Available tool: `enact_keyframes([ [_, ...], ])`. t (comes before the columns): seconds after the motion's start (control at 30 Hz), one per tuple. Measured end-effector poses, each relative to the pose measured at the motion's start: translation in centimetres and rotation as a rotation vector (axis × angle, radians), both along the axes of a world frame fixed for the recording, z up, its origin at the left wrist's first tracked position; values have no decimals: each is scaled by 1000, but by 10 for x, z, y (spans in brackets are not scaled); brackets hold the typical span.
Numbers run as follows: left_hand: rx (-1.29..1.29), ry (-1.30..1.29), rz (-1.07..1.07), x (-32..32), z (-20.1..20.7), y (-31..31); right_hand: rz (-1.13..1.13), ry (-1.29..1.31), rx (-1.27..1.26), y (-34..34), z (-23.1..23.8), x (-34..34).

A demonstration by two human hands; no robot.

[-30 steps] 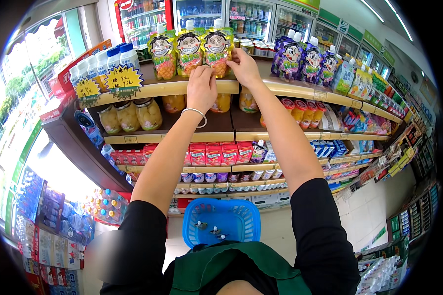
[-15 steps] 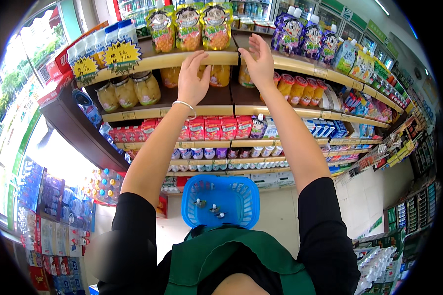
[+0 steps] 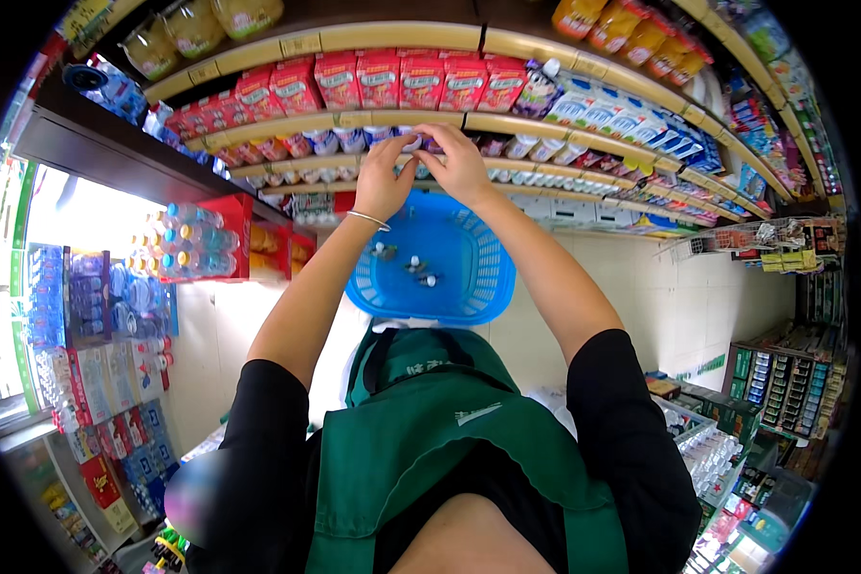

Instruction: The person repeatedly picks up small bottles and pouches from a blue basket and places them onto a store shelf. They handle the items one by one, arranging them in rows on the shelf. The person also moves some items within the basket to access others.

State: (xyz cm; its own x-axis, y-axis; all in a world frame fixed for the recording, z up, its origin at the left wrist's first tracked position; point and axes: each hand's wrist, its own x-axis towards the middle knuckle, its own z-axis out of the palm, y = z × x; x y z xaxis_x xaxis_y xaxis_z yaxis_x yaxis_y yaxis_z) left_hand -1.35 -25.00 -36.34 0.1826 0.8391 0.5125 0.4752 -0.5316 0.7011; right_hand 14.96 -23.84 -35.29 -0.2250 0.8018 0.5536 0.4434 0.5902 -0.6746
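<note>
My left hand [image 3: 385, 180] and my right hand [image 3: 459, 167] are held close together in front of the lower shelves, over the far rim of a blue plastic basket [image 3: 496, 277]. On both, the fingers curve inward with the thumb apart, and I see nothing held. Between the fingertips a white and purple cup [image 3: 411, 144] shows; it looks like part of the shelf row behind. Three small white-capped things, one a capped item [image 3: 430, 281], are on the basket's floor; their bodies are hard to make out.
Red cartons [image 3: 378, 79] line the shelf above the cups. Glass jars [image 3: 189, 27] stand at upper left, orange jars [image 3: 614, 26] at upper right. Bottled drinks [image 3: 187, 239] are stacked to the left. A wire rack [image 3: 727, 237] stands to the right, over the tiled floor [image 3: 603, 287].
Both hands have come down from the top shelf's pouches to the front of the lower shelves and closer together. The view has tilted down, so the top shelf is gone from sight.
</note>
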Motion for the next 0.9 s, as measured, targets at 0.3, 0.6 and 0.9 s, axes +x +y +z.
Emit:
enact_keyframes([
  [0.3, -580, 158, 236, -46, -194, -92, 23, -239, -385, -58, -180, -42],
  [0.6, -963, 247, 377, -52, -300, -113, -65, -548, -585, -78, -298, -90],
  [0.9, -1078, 96, 358, -50, -302, -113, -94, -661, -659, -66, -321, -94],
])
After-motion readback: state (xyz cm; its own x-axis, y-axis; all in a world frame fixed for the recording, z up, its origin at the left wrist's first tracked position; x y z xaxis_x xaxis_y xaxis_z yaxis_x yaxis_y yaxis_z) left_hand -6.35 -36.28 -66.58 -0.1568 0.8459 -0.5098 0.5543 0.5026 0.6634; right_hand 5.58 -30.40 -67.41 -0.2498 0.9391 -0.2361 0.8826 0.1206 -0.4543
